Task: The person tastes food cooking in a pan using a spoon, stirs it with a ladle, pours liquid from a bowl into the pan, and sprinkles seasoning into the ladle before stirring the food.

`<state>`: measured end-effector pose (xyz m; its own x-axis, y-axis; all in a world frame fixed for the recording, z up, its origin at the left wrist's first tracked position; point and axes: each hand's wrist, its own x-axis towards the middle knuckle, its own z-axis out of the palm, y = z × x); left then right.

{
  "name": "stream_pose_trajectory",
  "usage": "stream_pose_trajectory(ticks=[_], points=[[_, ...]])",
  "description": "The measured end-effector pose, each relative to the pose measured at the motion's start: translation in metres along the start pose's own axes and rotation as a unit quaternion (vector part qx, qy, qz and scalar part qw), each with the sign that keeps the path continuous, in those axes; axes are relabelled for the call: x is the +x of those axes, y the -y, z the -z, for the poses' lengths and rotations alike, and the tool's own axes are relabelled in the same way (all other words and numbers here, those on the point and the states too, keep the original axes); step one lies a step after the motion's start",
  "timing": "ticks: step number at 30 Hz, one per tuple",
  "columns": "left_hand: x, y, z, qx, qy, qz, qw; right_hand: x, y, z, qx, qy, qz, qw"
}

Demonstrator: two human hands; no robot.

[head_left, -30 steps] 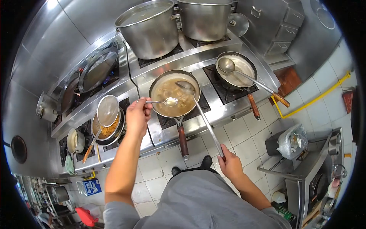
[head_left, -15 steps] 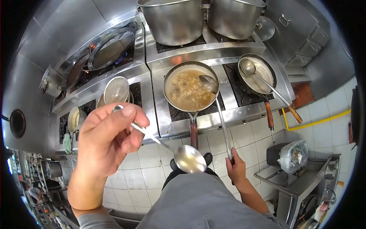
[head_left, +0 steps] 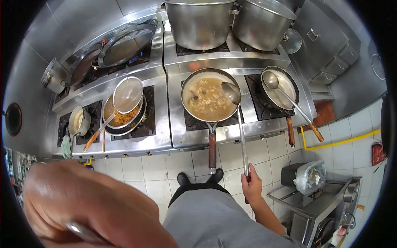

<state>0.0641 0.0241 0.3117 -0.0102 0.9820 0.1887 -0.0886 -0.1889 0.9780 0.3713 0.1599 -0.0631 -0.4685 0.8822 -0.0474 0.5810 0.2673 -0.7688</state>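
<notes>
Level on the stove [head_left: 174,95], a round pan [head_left: 206,73] of cloudy brown soup [head_left: 204,109] with pale chunks [head_left: 206,91], wooden handle [head_left: 212,153] toward the person. Across its right rim, a long metal ladle [head_left: 243,142]. Low at left, a metal spoon [head_left: 84,231] (mostly hidden).

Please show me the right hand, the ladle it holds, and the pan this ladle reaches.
Right hand [head_left: 252,187]: head view, middle of the hand.
Ladle [head_left: 242,142]: head view, metal shaft.
Pan [head_left: 209,74]: head view, far inner wall.
</notes>
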Motion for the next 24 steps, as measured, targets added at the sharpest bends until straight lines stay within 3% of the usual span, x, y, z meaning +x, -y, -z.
stream_pose_trajectory(ticks=[1,4,6,7,10,11,12,13,14,15,16,18,20,22,23,24], points=[[-0.011,-0.001,-0.005,-0.003,-0.109,-0.006,0.994,0.0,0.004,0.0,0.003,-0.002,-0.01,1.0],[-0.022,-0.002,0.011,-0.028,-0.157,0.046,0.986,-0.001,0.012,-0.002,0.009,-0.004,-0.03,1.0],[-0.028,0.021,0.021,0.005,-0.27,0.03,0.962,-0.004,0.015,-0.002,0.012,-0.013,-0.044,0.999],[-0.04,0.034,0.033,-0.035,-0.279,0.038,0.959,-0.005,0.015,-0.002,0.008,-0.02,-0.037,0.999],[-0.076,0.128,0.074,-0.064,-0.357,0.021,0.932,-0.003,0.032,0.003,-0.015,-0.034,-0.044,0.998],[-0.084,0.179,0.088,-0.025,-0.432,0.046,0.9,-0.002,0.029,0.006,-0.01,-0.025,-0.047,0.999],[-0.089,0.221,0.101,0.017,-0.444,0.087,0.892,0.0,0.031,0.007,-0.004,-0.017,-0.05,0.999],[-0.081,0.251,0.101,-0.051,-0.494,0.176,0.85,0.004,0.052,0.014,-0.015,-0.01,-0.066,0.998],[-0.074,0.29,0.101,-0.125,-0.499,0.186,0.837,0.013,0.062,0.016,-0.016,-0.019,-0.071,0.997],[-0.083,0.357,0.118,-0.105,-0.421,0.19,0.881,0.024,0.07,0.02,-0.057,-0.01,-0.041,0.998],[-0.076,0.39,0.116,-0.051,-0.371,0.25,0.893,0.032,0.077,0.023,-0.099,0.001,-0.01,0.995],[-0.049,0.451,0.076,0.145,-0.342,0.219,0.902,0.053,0.073,0.014,-0.136,-0.022,0.013,0.99],[-0.013,0.42,0.034,0.22,-0.235,0.284,0.903,0.065,0.068,0.001,-0.166,-0.039,0.036,0.985],[0.004,0.427,0.002,0.219,-0.25,0.209,0.92,0.077,0.066,-0.016,-0.122,0.005,0.014,0.992],[0.009,0.433,-0.007,0.152,-0.239,0.218,0.934,0.08,0.051,-0.028,-0.027,0.052,-0.05,0.997],[0.013,0.435,-0.012,0.084,-0.227,0.225,0.944,0.081,0.06,-0.027,-0.023,0.053,-0.041,0.997]])
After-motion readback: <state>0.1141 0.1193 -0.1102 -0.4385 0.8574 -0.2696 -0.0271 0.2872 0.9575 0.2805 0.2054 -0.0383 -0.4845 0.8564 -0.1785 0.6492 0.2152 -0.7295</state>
